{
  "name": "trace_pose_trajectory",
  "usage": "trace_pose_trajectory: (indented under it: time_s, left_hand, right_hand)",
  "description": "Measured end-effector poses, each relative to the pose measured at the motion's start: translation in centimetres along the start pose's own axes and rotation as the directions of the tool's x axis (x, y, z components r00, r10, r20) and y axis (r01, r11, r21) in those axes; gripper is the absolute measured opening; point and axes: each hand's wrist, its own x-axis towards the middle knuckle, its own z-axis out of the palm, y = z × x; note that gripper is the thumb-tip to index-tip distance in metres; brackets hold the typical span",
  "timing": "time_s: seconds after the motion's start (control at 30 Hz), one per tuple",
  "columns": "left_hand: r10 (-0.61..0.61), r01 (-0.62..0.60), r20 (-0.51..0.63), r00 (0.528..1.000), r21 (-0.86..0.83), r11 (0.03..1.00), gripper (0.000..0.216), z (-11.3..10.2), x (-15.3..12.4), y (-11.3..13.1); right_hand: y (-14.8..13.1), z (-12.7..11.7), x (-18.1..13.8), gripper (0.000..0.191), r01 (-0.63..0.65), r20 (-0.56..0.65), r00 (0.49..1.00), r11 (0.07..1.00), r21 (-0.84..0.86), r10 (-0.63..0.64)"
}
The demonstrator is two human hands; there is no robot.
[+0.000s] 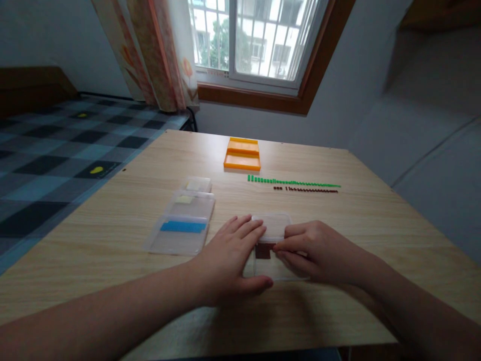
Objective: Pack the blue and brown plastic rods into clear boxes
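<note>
A small clear plastic box [273,226] lies on the wooden table [135,200] near the front edge, with a dark brown flat piece [262,250] inside it. My left hand [233,258] rests on the box's left side, fingers stretched flat over it and the thumb along its near edge. My right hand [319,250] grips the box's right side, its fingers curled and pinching at the clear lid's edge. Farther back lie a row of small green bricks [293,182] and a row of small dark brown bricks [308,189].
Left of my hands lies a clear box with a blue plate [183,226], and two smaller clear boxes with pale pieces [198,184] sit behind it. Orange trays [242,153] are stacked at the back. A checked bed stands left, a window ahead.
</note>
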Motion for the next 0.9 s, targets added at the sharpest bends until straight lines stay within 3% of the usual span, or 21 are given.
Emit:
trace_pose_trajectory:
  time_s: [0.53, 0.63, 0.7, 0.77, 0.83, 0.9]
  left_hand:
    - [-0.012, 0.011, 0.030, 0.999, 0.036, 0.999, 0.096, -0.2, 0.1, 0.2]
    - [-0.003, 0.003, 0.010, 1.000, 0.032, 0.999, 0.097, 0.0, 0.1, 0.1]
    - [0.009, -0.009, -0.008, 1.000, 0.027, 1.000, 0.097, 0.1, 0.0, 0.0]
    - [0.010, -0.010, -0.012, 1.000, 0.024, 1.000, 0.096, 0.1, 0.0, -0.1]
    - [-0.001, 0.001, -0.007, 1.000, 0.019, 1.000, 0.096, 0.0, 0.0, -0.1]
    - [-0.009, 0.009, -0.008, 1.000, 0.009, 1.000, 0.096, -0.1, 0.0, 0.0]
  right_hand:
    - [-0.2, 0.1, 0.0, 0.025, 0.035, -0.022, 0.999, 0.999, -0.009, -0.035]
    - [0.3, -0.1, 0.0, 0.025, 0.057, -0.156, 0.986, 0.998, 0.030, -0.052]
    - [1.4, -0.3, 0.1, 0.025, 0.034, -0.346, 0.938, 0.999, 0.037, -0.019]
    - [3.0, -0.3, 0.3, 0.023, -0.044, -0.533, 0.844, 0.998, 0.043, 0.060]
    - [4.9, 0.0, 0.6, 0.021, -0.140, -0.632, 0.756, 0.985, 0.097, 0.170]
    - [6.6, 0.7, 0.9, 0.022, -0.210, -0.650, 0.712, 0.964, 0.162, 0.265]
